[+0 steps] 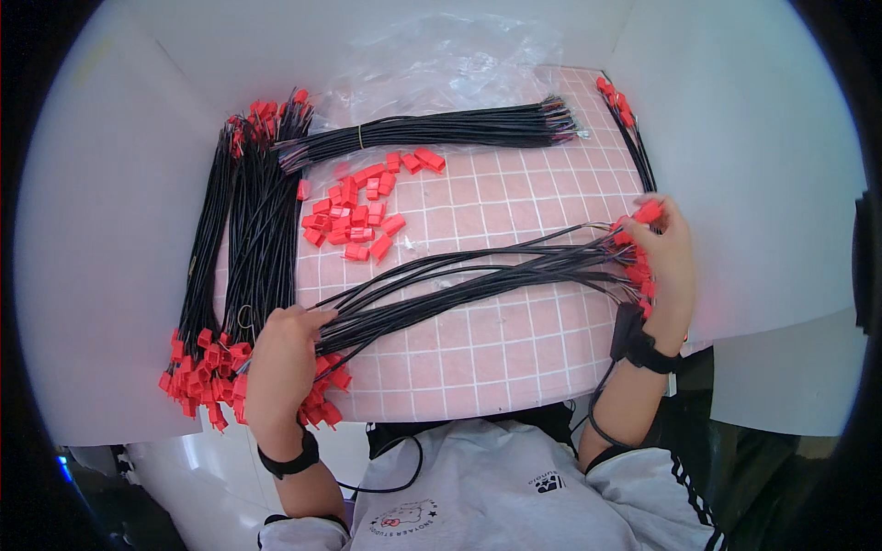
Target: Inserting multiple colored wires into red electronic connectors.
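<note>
A loose bundle of black cables (478, 281) stretches across the pink gridded tabletop between my two hands. Near its left end, my left hand (283, 360) is closed round the cables, with red connectors (323, 404) hanging out below it. At the right end, my right hand (671, 253) pinches a red connector (649, 212) between thumb and fingers. More red connectors (638, 274) on the cable ends cluster beside that palm, and the hand partly hides them.
Thick cable bundles with red ends (262, 220) lie along the left. Loose red connector housings (354, 216) are heaped near the middle. Behind them, a tied black cable bundle (432, 129) rests by a clear plastic bag (450, 64). A few cables (629, 138) lean at the right wall.
</note>
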`<act>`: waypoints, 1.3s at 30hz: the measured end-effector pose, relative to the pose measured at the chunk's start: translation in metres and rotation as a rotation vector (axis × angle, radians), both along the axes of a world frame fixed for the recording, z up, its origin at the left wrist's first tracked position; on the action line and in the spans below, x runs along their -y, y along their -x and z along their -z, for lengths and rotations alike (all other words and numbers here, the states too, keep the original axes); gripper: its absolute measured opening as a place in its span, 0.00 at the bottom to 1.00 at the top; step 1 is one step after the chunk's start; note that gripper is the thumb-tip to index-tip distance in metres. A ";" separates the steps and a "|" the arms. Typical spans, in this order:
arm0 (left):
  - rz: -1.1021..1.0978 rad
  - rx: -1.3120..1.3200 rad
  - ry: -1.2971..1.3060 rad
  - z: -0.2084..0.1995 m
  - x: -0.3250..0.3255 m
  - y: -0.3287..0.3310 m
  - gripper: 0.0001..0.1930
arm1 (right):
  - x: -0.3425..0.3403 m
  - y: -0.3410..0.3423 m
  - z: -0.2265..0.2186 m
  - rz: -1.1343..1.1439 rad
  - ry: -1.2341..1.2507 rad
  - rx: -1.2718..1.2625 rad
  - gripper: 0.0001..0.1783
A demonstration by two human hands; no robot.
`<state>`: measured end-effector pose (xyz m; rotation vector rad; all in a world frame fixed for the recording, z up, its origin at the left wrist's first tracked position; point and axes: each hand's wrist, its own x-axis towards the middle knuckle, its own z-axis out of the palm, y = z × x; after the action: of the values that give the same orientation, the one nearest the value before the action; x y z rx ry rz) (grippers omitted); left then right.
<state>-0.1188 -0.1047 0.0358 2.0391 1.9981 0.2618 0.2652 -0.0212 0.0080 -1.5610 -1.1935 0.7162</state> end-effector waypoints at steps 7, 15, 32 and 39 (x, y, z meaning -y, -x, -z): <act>0.064 -0.067 -0.011 -0.019 0.015 -0.024 0.19 | 0.008 0.019 -0.008 0.136 -0.207 0.602 0.18; 0.415 0.021 -0.097 -0.081 0.004 -0.088 0.24 | -0.113 0.134 -0.054 -0.530 -0.182 0.562 0.14; 0.203 -0.417 0.309 0.040 -0.242 -0.032 0.40 | -0.203 0.090 0.008 -0.496 -0.133 0.888 0.05; 0.116 -0.329 0.351 0.049 -0.253 -0.024 0.43 | -0.211 0.086 -0.010 -0.518 -0.321 0.781 0.06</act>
<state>-0.0947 0.1479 -0.0132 2.0527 1.9187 -0.4451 0.1789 0.1894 0.0176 -1.2836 -2.2189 0.1801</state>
